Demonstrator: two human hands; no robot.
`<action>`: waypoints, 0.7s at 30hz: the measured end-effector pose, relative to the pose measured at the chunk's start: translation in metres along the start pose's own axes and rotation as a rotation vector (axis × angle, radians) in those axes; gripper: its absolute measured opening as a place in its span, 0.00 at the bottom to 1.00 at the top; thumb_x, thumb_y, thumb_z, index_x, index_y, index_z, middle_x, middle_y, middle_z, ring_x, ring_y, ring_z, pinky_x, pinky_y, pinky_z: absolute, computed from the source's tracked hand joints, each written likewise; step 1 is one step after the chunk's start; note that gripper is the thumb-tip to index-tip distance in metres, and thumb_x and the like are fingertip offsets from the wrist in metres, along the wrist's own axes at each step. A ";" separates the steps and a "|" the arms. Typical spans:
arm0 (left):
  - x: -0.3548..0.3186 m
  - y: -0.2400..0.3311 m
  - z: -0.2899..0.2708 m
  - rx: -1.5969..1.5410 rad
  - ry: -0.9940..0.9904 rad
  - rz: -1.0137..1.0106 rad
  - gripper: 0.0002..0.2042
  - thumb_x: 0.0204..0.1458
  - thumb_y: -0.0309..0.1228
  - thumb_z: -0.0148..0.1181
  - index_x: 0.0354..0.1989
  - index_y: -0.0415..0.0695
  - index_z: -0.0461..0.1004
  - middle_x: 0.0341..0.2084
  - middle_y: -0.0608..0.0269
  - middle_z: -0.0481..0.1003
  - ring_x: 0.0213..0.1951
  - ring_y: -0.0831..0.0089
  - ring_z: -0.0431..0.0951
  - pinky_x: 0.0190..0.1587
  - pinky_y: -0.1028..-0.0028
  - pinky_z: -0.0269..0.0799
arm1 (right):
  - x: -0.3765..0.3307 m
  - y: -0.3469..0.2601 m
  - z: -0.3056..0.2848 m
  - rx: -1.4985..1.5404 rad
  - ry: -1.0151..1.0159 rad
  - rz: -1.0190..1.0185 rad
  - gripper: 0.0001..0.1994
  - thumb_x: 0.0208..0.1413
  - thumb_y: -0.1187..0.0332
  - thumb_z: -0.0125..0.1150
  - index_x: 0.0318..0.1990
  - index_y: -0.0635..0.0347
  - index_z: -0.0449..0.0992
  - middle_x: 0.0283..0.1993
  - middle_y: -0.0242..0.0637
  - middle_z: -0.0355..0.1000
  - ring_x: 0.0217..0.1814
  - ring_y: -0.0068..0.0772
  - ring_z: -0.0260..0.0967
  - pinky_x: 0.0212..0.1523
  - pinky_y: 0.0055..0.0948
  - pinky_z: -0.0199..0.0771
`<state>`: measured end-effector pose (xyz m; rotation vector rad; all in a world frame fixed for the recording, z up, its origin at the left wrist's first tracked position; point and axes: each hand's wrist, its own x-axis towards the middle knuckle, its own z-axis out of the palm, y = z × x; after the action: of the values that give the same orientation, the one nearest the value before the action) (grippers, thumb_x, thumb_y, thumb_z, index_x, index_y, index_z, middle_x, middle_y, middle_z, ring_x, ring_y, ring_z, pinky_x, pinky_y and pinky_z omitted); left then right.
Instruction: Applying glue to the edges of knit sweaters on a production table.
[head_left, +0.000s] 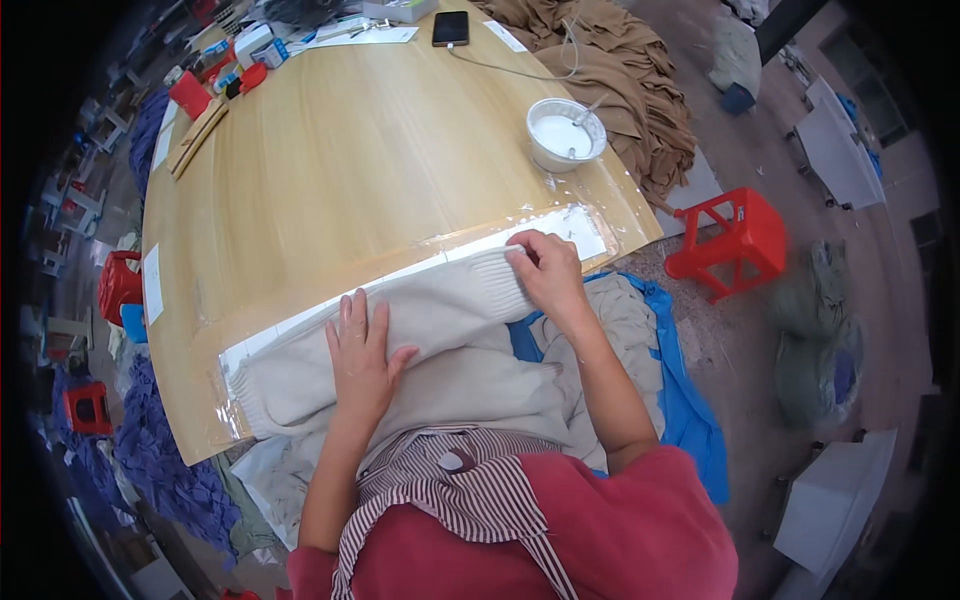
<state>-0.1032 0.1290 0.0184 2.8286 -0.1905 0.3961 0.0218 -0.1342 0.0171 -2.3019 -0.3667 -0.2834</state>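
An off-white knitted garment (pixel 450 295) with ribbed edges lies along the near edge of the wooden table, and part of it hangs down toward my lap. My left hand (pixel 362 355) rests flat on the knit, fingers spread. At the garment's right ribbed end, my right hand (pixel 545 268) pinches the upper corner between thumb and fingers. Beneath the garment, a white strip (pixel 575 228) under clear tape runs along the table edge, showing past the ribbing.
A bowl of white liquid (pixel 562 135) with a spoon stands at the table's right. A phone (pixel 451 30) with a cable lies at the far edge. Brown fabric (pixel 600 70) is heaped beyond. A red stool (pixel 735 240) stands right; blue-purple cloth (pixel 170 460) lies left.
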 end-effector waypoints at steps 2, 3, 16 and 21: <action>0.002 0.005 0.009 0.016 0.022 -0.029 0.27 0.51 0.43 0.62 0.58 0.43 0.67 0.58 0.48 0.65 0.62 0.49 0.61 0.64 0.40 0.45 | -0.010 0.004 -0.017 0.599 -0.172 0.381 0.07 0.53 0.70 0.62 0.38 0.62 0.78 0.27 0.28 0.73 0.29 0.19 0.67 0.30 0.22 0.66; -0.004 0.001 0.004 -0.043 -0.001 -0.055 0.27 0.51 0.43 0.62 0.58 0.43 0.67 0.56 0.50 0.67 0.61 0.51 0.63 0.65 0.40 0.43 | -0.010 0.006 -0.035 0.866 -0.201 0.423 0.07 0.54 0.72 0.62 0.39 0.64 0.78 0.27 0.23 0.71 0.30 0.12 0.63 0.30 0.16 0.63; 0.074 -0.014 -0.031 -0.209 -0.516 -0.560 0.07 0.48 0.29 0.64 0.29 0.39 0.73 0.28 0.56 0.72 0.33 0.57 0.72 0.36 0.65 0.66 | 0.020 0.015 -0.023 0.008 -0.152 0.138 0.06 0.48 0.63 0.63 0.30 0.54 0.79 0.26 0.31 0.74 0.34 0.33 0.70 0.48 0.32 0.56; 0.070 0.032 0.012 -0.083 0.195 0.095 0.16 0.43 0.20 0.59 0.43 0.39 0.72 0.43 0.46 0.71 0.45 0.47 0.71 0.48 0.55 0.67 | 0.021 0.013 -0.016 0.014 -0.053 0.096 0.07 0.46 0.64 0.66 0.29 0.54 0.76 0.25 0.29 0.72 0.32 0.31 0.69 0.45 0.32 0.56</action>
<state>-0.0390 0.0884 0.0354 2.6854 -0.2934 0.6652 0.0450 -0.1509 0.0254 -2.3084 -0.2830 -0.1721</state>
